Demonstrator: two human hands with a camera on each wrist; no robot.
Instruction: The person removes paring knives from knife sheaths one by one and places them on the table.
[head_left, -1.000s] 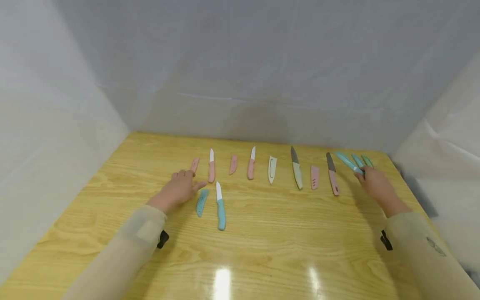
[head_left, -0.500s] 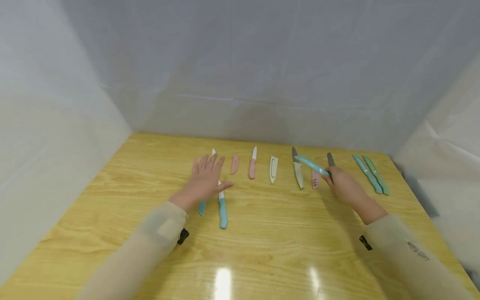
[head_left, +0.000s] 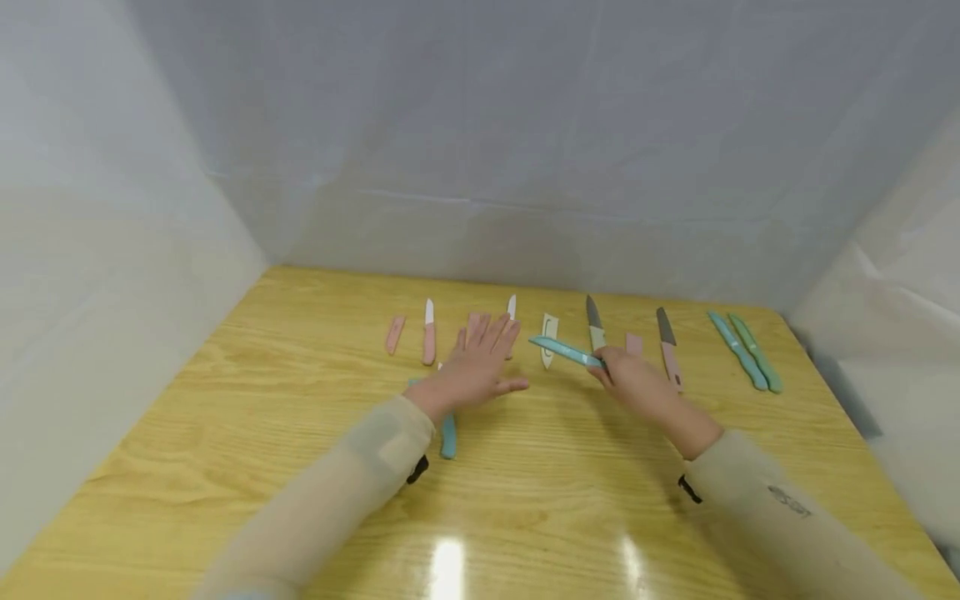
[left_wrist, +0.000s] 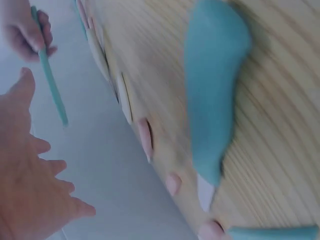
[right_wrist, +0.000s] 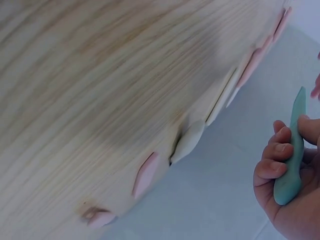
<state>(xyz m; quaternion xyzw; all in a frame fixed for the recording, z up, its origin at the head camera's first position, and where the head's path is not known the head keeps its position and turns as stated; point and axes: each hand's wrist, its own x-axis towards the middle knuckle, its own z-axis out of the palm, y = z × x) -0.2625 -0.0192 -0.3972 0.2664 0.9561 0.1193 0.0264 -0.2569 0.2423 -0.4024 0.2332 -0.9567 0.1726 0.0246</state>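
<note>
My right hand (head_left: 641, 387) grips the handle of a blue knife in its blue sheath (head_left: 566, 350), raised above the table with the tip pointing left. In the right wrist view, fingers and thumb wrap round that knife's handle (right_wrist: 287, 185). My left hand (head_left: 468, 371) is spread flat in the air, fingers straight, holding nothing; a gap separates it from the sheathed knife. Under it lies a bare blue knife with a white blade (left_wrist: 215, 90). The left hand hides most of the blue sheath beside that knife and partly covers a pink sheath (head_left: 474, 319) and a pink-handled knife (head_left: 512, 307).
Along the wooden table's back lie a pink sheath (head_left: 395, 333), a pink knife (head_left: 429, 342), a cream sheath (head_left: 551, 323), a cream-handled knife (head_left: 594, 315), another pink sheath (head_left: 634, 343) and a dark-bladed pink knife (head_left: 670, 358). Sheathed blue (head_left: 738, 350) and green (head_left: 757, 354) knives lie right.
The right hand has lifted the sheathed blue knife from beside the other sheathed knives and carried it left. My left hand has moved right, from near the leftmost pink sheath, with fingers spreading.
</note>
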